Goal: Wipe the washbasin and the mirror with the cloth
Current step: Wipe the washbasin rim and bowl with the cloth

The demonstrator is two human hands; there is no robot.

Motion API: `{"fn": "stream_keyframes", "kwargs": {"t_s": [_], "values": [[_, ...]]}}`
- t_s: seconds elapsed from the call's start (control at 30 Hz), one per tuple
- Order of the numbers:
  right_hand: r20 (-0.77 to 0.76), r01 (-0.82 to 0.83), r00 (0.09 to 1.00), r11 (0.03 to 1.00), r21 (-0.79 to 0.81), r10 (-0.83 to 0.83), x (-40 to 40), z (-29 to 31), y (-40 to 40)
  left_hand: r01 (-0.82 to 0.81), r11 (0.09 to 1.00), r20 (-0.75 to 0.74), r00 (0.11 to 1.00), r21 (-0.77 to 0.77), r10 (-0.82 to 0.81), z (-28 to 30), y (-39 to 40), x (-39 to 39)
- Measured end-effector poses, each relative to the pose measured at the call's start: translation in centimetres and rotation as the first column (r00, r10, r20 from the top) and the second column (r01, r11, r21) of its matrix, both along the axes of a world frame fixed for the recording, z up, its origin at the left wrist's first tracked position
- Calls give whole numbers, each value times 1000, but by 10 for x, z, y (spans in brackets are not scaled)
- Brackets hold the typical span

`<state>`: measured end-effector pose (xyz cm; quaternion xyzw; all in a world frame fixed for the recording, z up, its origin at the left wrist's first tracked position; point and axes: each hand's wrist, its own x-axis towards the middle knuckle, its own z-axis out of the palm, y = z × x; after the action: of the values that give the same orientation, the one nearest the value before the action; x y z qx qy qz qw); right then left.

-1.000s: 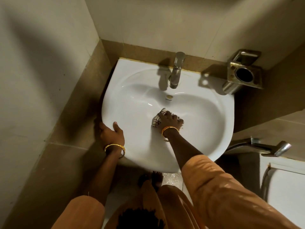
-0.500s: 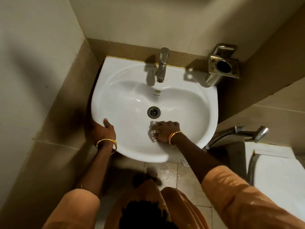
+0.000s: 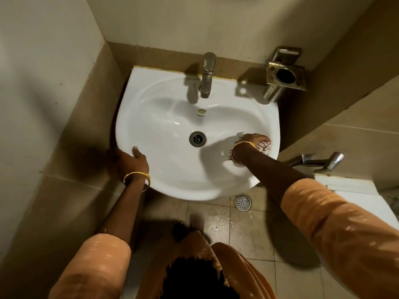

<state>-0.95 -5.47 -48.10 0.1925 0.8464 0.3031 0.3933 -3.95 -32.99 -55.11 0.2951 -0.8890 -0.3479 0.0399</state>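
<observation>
The right hand (image 3: 254, 140) lay palm-down on the cloth (image 3: 263, 146), pressing it against the inner right slope of the white washbasin (image 3: 172, 169), close under the right rim. Its fingers were curled over the cloth, which bunched beneath them; a checked edge showed past the fingertips toward the rim, and a fringed strip trailed back under the wrist. How tightly the fingers held the cloth could not be told from this angle. A gold bangle (image 3: 243, 145) circled that wrist.

The left hand (image 3: 131, 159) gripped the basin's front-left rim, thumb (image 3: 136, 150) on top of the lip and the other fingers wrapped out of sight beneath it.

The drain (image 3: 197, 138) sat in the bowl's middle, well apart from the cloth, to its left. The tap (image 3: 207, 75) stood at the back edge. A metal holder (image 3: 285, 76) was fixed on the wall beside the basin's rear right corner. The mirror was out of view.
</observation>
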Motion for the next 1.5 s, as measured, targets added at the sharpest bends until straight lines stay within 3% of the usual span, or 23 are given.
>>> {"fn": "stream_keyframes", "kwargs": {"t_s": [0.1,0.3,0.47,0.67,0.7,0.77,0.83,0.9,1.0,1.07,1.13,1.2,1.23,1.33,1.4,1.5], "values": [[60,92,994,996,-12,-91,15,16,-14,7,1000,-15,1000,6,-7,7,3,3],[85,122,991,939,-321,-100,39,27,-67,-23,997,-7,1000,67,23,32,15,12],[-27,86,990,755,-650,-137,32,16,-120,-31,987,-9,999,158,33,42,14,14],[-164,-45,972,554,-831,-167,22,18,-154,-61,919,116,993,389,17,59,2,8],[-162,-47,970,517,-854,-180,19,19,-159,-54,868,107,994,493,1,62,-1,7],[-144,-47,970,435,-899,-193,8,25,-168,-57,613,109,993,788,-47,66,-7,4],[-83,-9,967,295,-955,-240,-8,36,-176,-95,399,145,985,912,-97,66,-21,0],[45,73,923,59,-996,-382,-21,48,-177,-173,343,209,975,923,-73,62,-40,-4],[438,273,726,-363,-891,-530,-33,64,-158,-272,394,305,952,878,-22,43,-65,-13],[562,243,618,-547,-801,-549,-35,72,-140,-215,451,259,965,866,-37,63,-59,-9],[619,142,565,-675,-724,-545,-36,85,-124,-83,604,168,982,792,-86,99,-41,-6],[691,20,535,-810,-586,-487,-38,108,-110,10,802,105,990,597,-91,128,-26,-10],[710,-42,522,-845,-532,-473,-38,121,-105,27,859,78,994,512,-78,140,-20,-15],[725,-220,509,-884,-413,-465,-47,167,-88,156,909,-94,987,386,-129,193,10,-30],[684,-295,587,-901,-317,-433,-51,208,-77,234,897,-299,947,376,-122,238,35,-35],[560,-361,714,-906,-219,-420,-46,268,-62,350,875,-599,796,333,-91,300,63,-47]]}}
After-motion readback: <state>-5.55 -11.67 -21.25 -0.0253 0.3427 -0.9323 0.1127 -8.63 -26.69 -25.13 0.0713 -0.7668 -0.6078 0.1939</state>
